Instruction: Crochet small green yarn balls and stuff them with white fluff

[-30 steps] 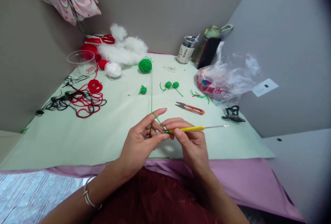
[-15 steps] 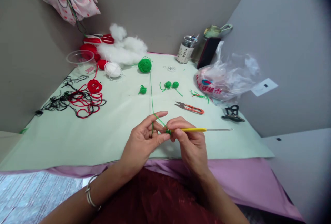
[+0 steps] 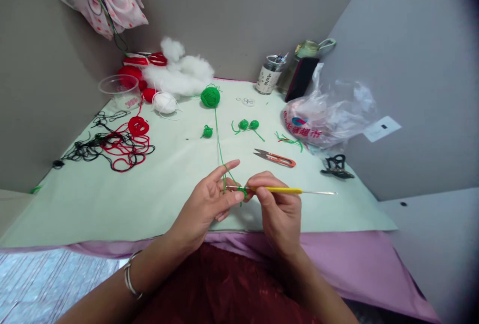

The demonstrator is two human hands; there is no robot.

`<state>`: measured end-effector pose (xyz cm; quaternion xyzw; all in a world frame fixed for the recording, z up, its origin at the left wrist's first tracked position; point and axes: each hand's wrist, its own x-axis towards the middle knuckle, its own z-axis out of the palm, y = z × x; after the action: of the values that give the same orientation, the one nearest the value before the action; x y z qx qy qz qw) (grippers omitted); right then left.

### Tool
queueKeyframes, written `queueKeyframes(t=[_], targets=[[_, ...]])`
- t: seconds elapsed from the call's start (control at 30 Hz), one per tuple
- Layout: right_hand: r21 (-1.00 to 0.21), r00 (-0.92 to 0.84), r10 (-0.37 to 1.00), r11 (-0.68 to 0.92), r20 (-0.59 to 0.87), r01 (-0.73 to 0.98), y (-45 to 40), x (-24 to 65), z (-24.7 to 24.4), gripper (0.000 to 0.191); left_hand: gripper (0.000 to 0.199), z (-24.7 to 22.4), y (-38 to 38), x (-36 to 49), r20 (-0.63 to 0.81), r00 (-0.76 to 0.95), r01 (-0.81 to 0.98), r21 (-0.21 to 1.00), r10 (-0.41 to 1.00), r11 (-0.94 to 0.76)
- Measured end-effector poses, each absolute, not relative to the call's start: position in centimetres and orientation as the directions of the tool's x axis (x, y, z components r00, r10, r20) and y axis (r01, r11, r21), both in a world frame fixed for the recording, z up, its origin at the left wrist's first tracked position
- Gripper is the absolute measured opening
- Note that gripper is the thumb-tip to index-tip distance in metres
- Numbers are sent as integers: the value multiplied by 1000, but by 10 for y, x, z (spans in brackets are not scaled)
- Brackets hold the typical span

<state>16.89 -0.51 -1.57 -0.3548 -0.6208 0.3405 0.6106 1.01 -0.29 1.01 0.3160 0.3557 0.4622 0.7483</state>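
My right hand (image 3: 279, 209) is closed around the yellow handle of a crochet hook (image 3: 284, 190), whose bare metal end points right. The hook's left end passes through a small green crochet piece (image 3: 242, 192). Thumb and fingers of my left hand (image 3: 209, 197) pinch that piece, while its index finger stretches out with green yarn over it. From there the strand runs up to a green yarn ball (image 3: 210, 96) at the back. Three small green crocheted balls lie beyond my hands, one of them (image 3: 207, 131) left of the others.
Thread snips (image 3: 275, 157) lie just beyond my right hand. A plastic bag (image 3: 322, 114) and a black hair clip (image 3: 337, 167) are on the right. Tangled red and black yarn (image 3: 123, 149) spreads over the left side. White stuffing (image 3: 179, 72) and a pen cup (image 3: 269, 76) stand behind.
The crochet hook has shifted slightly right and its left end now shows more plainly. My left fingers have spread a little below the green piece.
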Motion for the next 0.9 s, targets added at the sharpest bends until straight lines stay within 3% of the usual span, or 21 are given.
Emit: queueKeyframes(t=[0.1, 0.17, 0.2, 0.33, 0.43, 0.5, 0.7, 0.9], targets=[[-640, -34, 712, 649, 701, 411, -12, 166, -19, 32, 78, 7, -6, 13, -190, 206, -448, 854, 960, 265], [-483, -83, 613, 692, 786, 537, -16, 165, -22, 40, 74, 6, -7, 13, -210, 237, -473, 828, 949, 301], [-472, -75, 599, 697, 798, 540, -17, 165, -23, 40, 70, 6, -7, 12, -237, 288, -494, 793, 928, 356], [-710, 87, 723, 636, 685, 303, -11, 168, -16, 26, 49, 10, 0, 5, -299, 419, -573, 645, 857, 505], [-845, 162, 834, 535, 527, -5, -6, 171, -8, 19, 42, 12, 2, 3, -281, 399, -598, 643, 873, 479], [-878, 113, 890, 455, 442, -146, -4, 171, -6, 18, 38, 13, 0, 5, -261, 411, -582, 662, 873, 472], [-903, 35, 914, 406, 405, -143, -4, 165, -12, 19, 37, 14, -3, 11, -248, 349, -543, 733, 904, 411], [-905, -3, 940, 328, 341, -271, -2, 168, -15, 18, 46, 13, -1, 9, -227, 309, -511, 779, 923, 363]])
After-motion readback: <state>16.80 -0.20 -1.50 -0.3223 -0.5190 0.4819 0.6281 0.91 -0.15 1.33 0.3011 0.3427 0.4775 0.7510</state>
